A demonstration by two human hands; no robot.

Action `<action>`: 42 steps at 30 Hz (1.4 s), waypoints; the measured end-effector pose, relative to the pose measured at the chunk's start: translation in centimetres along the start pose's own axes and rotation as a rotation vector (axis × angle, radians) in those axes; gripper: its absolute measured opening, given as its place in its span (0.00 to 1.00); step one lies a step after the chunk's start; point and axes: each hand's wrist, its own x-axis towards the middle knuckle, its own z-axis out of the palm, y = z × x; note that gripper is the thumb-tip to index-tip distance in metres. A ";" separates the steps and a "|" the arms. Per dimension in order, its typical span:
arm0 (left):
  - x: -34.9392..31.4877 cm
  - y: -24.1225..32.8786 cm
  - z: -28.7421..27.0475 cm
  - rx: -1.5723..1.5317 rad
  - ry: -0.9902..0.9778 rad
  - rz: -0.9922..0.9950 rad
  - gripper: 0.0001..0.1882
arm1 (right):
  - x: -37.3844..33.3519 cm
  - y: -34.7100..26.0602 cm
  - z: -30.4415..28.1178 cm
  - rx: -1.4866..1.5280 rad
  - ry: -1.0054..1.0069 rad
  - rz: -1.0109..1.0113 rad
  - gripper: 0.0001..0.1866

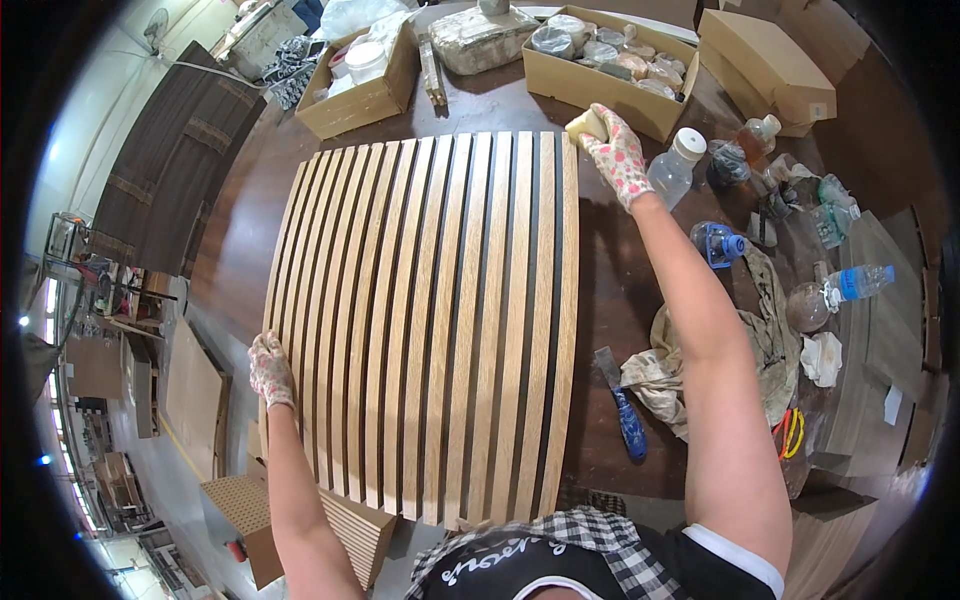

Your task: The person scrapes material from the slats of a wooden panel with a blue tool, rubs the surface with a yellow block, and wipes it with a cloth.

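Note:
A slatted wood panel [430, 320], pale strips on a dark backing, lies on the dark brown table [225, 265] in front of me. My left hand [271, 370], in a white glove with a pink pattern, grips its left edge with fingers curled. At the panel's far right corner, my right hand [617, 155] in a matching glove is closed on a pale yellow block [586, 126]. The block touches or nearly touches the end of the outermost strip; its underside is hidden.
Beyond the panel stand an open box of wrapped lumps [610, 85] and a carton with tubs [355, 90]. Right of it are a white-capped bottle [675, 170], a blue-capped bottle [717, 245], a crumpled cloth [770, 340] and a blue-handled scraper [624, 410].

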 end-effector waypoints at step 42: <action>3.3 -9.2 1.2 -1.081 -0.295 0.524 0.23 | -54.5 -31.3 -4.2 -0.221 -0.097 -0.173 0.30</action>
